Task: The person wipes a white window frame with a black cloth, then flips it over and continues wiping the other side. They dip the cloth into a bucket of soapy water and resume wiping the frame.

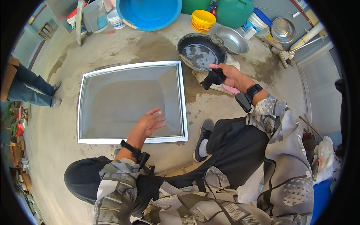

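Observation:
A metal-framed window screen (129, 104) lies flat on the concrete floor before me. My left hand (152, 122) is over its lower right part, fingers apart, with nothing in it. In my right hand (229, 74) is a bunched black cloth (214, 78), held to the right of the frame. Just beyond that hand stands a round black basin (201, 54) with sudsy water inside. Something pink shows beneath my right hand; what it is cannot be told. Both wrists wear black straps with small devices.
A steel bowl (233, 40) touches the black basin's area at the back right. Behind stand a yellow bucket (203, 21), a large blue tub (149, 14) and green containers (234, 12). Another person (31, 84) stands at the left. Potted plants line the left edge; a grey door is at right.

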Motion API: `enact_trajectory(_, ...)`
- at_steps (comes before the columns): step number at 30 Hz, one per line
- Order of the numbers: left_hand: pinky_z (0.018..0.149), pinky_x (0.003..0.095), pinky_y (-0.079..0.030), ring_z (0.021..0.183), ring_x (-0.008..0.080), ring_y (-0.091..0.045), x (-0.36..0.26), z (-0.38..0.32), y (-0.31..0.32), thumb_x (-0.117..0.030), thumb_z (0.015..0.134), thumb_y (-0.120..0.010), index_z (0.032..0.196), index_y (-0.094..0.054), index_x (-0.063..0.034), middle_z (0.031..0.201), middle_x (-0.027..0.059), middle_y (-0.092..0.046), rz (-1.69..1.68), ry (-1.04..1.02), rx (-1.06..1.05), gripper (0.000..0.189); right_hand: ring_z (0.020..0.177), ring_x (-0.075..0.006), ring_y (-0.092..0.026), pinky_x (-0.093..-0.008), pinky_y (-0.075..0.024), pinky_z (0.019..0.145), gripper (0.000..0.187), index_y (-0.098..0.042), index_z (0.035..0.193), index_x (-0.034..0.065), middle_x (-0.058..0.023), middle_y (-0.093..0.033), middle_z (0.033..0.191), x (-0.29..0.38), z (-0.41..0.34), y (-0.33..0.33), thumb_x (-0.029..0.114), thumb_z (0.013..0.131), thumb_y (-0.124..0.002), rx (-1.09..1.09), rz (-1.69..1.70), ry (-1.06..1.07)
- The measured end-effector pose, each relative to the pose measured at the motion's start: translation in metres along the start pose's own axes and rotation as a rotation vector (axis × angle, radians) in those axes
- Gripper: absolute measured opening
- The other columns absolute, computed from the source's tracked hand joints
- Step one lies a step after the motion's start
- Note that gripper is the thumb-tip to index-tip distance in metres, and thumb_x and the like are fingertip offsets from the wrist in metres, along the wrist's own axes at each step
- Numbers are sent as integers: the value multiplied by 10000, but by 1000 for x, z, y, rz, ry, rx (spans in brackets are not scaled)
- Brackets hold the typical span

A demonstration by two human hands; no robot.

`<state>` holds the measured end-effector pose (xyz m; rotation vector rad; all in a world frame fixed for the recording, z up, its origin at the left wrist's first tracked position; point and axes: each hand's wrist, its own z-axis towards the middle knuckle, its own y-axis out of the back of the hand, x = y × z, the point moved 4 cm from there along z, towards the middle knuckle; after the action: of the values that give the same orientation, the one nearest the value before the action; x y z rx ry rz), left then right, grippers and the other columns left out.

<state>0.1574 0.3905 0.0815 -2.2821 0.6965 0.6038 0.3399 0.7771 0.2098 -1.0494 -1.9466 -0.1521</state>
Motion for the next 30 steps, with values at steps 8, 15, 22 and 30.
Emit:
enact_trajectory(8,1134,531,-528,1404,441,-514,-30,10,-87,-82,1110,-550,1697,-148,-63,1623,205,-372,-203,-119,139,712,922,-228,-735,-399,-618,800,241,-704,1254,18,-101,-733,1073,-62,28,-112,109,1036,-654,93,-88,29)
enact_trajectory(15,1161,458,-522,1313,348,-615,-34,26,-95,-36,1136,-394,1524,-443,15,1443,187,-572,-322,-96,140,395,986,-155,-682,-349,-564,845,577,-548,1550,135,-40,-717,1179,-116,19,-127,144,1008,-745,74,-382,-68)
enact_trajectory(22,1103,466,-534,1322,383,-610,-34,13,-111,-101,1129,-486,1601,-419,-72,1541,183,-524,-70,-36,245,478,984,-148,-685,-310,-561,847,342,-730,1301,38,-57,-748,1142,-124,27,-69,71,961,-762,178,-630,152)
enact_trajectory(30,1104,491,-550,1336,395,-608,-27,8,-64,-110,1115,-540,1553,-437,3,1534,227,-517,-143,7,24,464,901,-246,-752,-413,-631,758,332,-709,1215,-2,-122,-753,1074,-80,110,72,63,907,-813,-294,-323,8)
